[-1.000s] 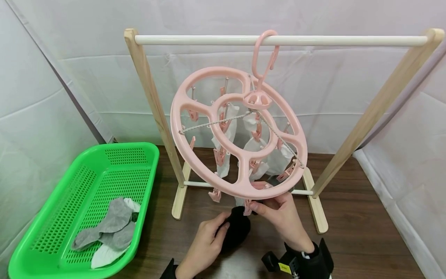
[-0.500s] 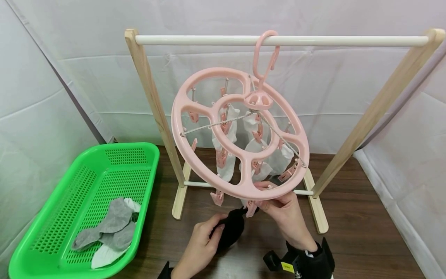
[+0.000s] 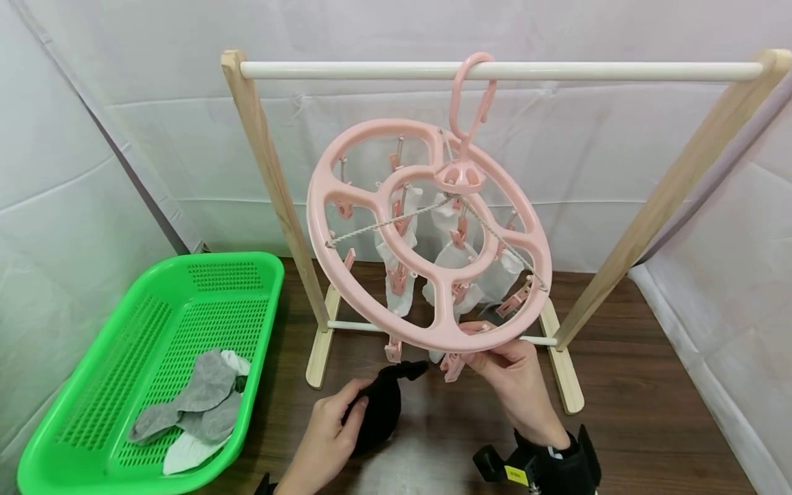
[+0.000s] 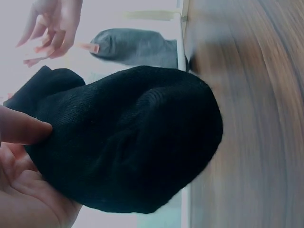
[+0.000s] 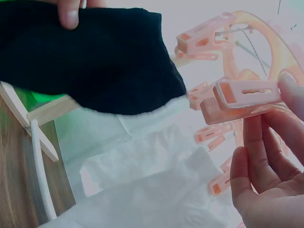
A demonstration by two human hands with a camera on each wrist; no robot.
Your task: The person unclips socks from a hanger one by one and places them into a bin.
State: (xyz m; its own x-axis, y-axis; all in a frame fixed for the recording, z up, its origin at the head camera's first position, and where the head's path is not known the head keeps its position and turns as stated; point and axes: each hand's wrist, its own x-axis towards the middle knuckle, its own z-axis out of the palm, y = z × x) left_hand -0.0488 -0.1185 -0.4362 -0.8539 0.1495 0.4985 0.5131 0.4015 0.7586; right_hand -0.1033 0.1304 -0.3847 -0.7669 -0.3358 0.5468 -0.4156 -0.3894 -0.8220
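Note:
My left hand [image 3: 328,430] pinches a black sock [image 3: 379,416] between thumb and fingers, low in front of the hanger. The sock's narrow end points toward the pegs, apart from them. My right hand [image 3: 522,388] grips a pink clothes peg [image 5: 251,92] at the front rim of the round pink drying hanger [image 3: 443,302]. Thumb and fingers lie on opposite sides of that peg in the right wrist view. Several white socks [image 3: 454,258] hang from other pegs. Behind the black sock, the left wrist view shows a clipped grey sock [image 4: 137,46].
The hanger hooks over a white rail [image 3: 619,71] on a wooden stand [image 3: 671,199]. At left on the dark wood surface [image 3: 656,371] sits a green basket [image 3: 37,447] containing grey socks [image 3: 207,388] and white socks [image 3: 188,452]. White fabric walls surround the scene.
My left hand has drawn the black sock left, away from the peg it was close to. The right hand stays on the peg, and the hanger has shifted slightly right.

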